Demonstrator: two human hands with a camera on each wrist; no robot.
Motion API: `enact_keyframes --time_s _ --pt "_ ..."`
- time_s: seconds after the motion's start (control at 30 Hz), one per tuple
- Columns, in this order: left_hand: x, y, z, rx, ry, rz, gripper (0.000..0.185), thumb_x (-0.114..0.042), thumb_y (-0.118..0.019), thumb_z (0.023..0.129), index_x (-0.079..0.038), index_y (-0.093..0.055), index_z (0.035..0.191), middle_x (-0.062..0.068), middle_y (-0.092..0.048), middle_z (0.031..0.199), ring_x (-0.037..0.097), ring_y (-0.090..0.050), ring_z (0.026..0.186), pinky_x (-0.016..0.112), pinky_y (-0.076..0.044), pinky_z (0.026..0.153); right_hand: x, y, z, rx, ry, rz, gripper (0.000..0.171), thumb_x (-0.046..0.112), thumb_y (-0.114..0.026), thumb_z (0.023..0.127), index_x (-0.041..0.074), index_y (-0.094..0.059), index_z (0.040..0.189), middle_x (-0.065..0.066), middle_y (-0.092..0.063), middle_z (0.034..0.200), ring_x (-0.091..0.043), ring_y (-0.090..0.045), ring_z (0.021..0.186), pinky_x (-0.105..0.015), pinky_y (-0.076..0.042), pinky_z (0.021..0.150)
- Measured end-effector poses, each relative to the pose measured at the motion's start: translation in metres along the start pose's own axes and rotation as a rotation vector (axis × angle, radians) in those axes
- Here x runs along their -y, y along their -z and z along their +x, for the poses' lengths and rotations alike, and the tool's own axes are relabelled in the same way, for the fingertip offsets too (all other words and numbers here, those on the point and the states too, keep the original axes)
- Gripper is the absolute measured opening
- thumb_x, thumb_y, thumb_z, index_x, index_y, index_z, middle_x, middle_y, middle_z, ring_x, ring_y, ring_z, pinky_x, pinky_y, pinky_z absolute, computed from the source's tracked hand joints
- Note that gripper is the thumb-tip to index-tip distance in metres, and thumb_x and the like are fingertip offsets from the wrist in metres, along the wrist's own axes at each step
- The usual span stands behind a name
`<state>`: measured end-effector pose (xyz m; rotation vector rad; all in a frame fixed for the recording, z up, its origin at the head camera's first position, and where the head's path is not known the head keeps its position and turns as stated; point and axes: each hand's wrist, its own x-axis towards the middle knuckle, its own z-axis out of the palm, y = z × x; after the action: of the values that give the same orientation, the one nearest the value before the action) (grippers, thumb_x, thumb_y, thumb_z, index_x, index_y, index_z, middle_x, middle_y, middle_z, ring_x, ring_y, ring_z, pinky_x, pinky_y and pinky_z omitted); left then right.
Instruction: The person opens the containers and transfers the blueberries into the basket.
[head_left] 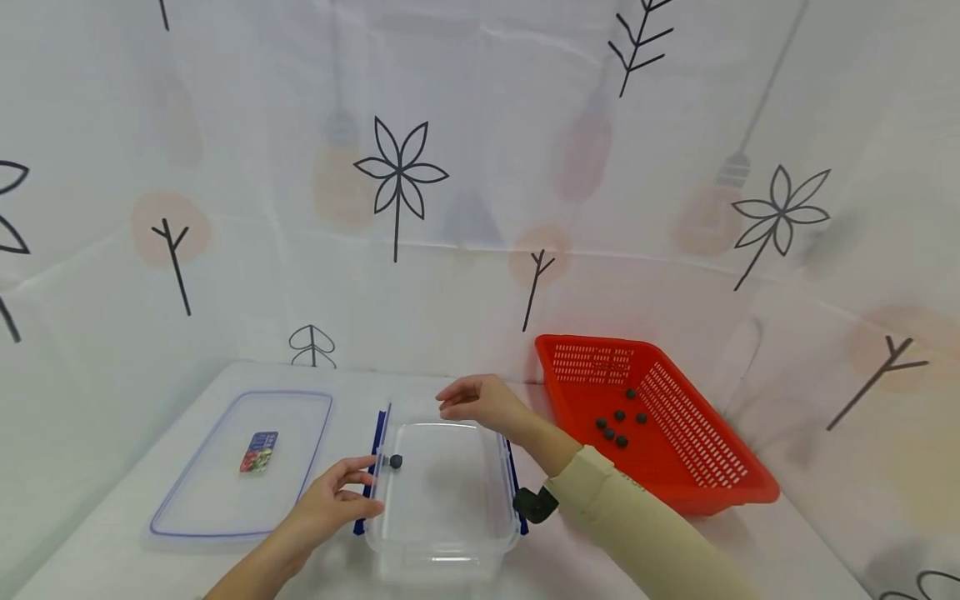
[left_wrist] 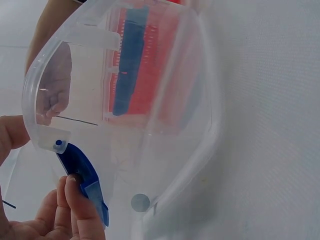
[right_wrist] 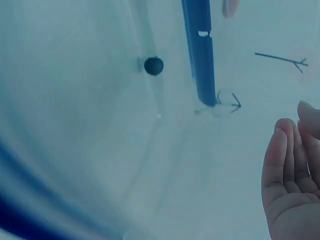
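Lid (head_left: 225,467): a clear lid with a blue rim lies flat on the white desk (head_left: 112,550) at your far left, a small colourful label on its middle.
Left hand (head_left: 330,500): your fingers (left_wrist: 75,200) curl onto the blue latch (head_left: 372,467) on the left side of the clear box and pinch it.
Clear box (head_left: 442,533): it stands open on the desk straight ahead of you, between your two hands.
Dark ball (head_left: 396,461): one small ball lies inside the box, close to its left wall, near your left fingertips.
Right hand (head_left: 480,400): it hovers over the far rim of the box, fingers loose and apart, holding nothing.
Red basket (head_left: 720,467): it sits to your right, just beside the box, with a few dark balls (head_left: 618,421) inside.
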<state>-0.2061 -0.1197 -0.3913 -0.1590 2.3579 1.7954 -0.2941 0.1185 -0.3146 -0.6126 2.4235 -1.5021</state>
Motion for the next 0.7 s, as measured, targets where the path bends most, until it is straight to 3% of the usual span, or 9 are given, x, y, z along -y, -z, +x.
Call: enact_keyframes --time_s 0.33,0.7 --pt "0.001 0.002 0.000 -0.003 0.019 0.003 0.063 -0.012 -0.077 0.075 -0.005 -0.048 0.130 0.009 -0.055 0.108 0.019 -0.056 0.083 0.037 -0.047 0.075 0.002 -0.037 0.030 0.069 0.012 -0.018 0.020 0.007 -0.070 0.082 0.004 -0.068 0.102 -0.003 -0.066 0.087 -0.016 -0.064 0.082 -0.030 -0.050 0.080" --pt "0.001 0.003 -0.001 0.019 -0.028 -0.049 0.061 -0.008 -0.076 0.074 -0.006 -0.050 0.129 0.009 -0.055 0.108 0.019 -0.056 0.082 0.035 -0.047 0.073 -0.021 -0.066 0.053 0.116 -0.069 -0.248 0.018 -0.002 -0.074 0.075 0.001 -0.069 0.092 0.000 -0.063 0.077 -0.012 -0.057 0.071 -0.025 -0.048 0.069"
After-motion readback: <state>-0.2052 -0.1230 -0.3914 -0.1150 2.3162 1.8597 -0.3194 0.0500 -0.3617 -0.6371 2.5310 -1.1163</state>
